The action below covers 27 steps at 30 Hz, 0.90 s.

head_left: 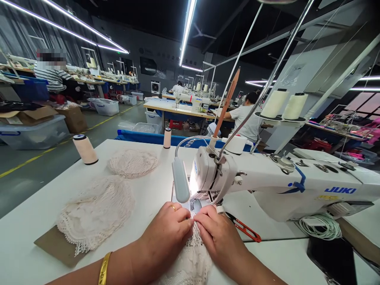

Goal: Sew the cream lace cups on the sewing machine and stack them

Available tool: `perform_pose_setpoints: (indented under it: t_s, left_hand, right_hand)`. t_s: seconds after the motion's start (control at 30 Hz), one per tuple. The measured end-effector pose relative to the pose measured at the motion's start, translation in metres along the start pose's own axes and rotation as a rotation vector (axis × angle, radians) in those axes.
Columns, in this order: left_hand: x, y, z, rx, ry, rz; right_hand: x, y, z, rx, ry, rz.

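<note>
Cream lace fabric (192, 261) runs from the table's front edge up toward the needle area of a white sewing machine (252, 174). My left hand (168, 227) pinches the lace from the left, just in front of the presser foot. Opposite it, my right hand (218, 233) pinches the same lace, the fingertips of both hands almost meeting. A small grey lamp (181, 180) shines on the needle area; the needle itself is hard to make out. Orange-handled thread snips (245, 229) lie just right of my right hand.
Two heaps of lace, one nearer (97, 213) and one farther (133, 162), lie left, the nearer partly over brown card (59, 245). Thread cones (85, 149) stand beyond. A coiled pale cord (320, 226) and a black flat object (332, 257) are at right. Other people sit at machines behind.
</note>
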<state>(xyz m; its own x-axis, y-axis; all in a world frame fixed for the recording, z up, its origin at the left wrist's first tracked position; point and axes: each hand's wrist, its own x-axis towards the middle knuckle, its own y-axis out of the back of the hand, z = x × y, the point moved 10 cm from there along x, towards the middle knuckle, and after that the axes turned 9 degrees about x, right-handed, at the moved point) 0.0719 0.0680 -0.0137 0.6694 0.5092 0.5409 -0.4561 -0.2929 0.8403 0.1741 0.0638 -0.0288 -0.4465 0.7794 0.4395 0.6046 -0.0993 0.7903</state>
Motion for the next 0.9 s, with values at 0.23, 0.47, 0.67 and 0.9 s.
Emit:
perform_pose_setpoints:
  t_s: [0.23,0.47,0.67,0.9]
  left_hand:
    - [0.002,-0.001,-0.003,0.017,0.039,-0.052]
    - [0.005,-0.006,-0.008,0.045,0.065,-0.062]
    - [0.005,-0.006,-0.008,0.038,0.08,-0.073]
    - [0.005,-0.008,-0.007,0.04,0.081,-0.087]
  right_hand:
    - [0.004,0.003,0.002,-0.08,0.037,0.018]
    - [0.003,-0.005,0.016,-0.113,-0.015,0.011]
    - [0.003,-0.006,0.02,-0.14,-0.031,0.001]
    - [0.005,-0.005,0.019,-0.18,-0.028,0.015]
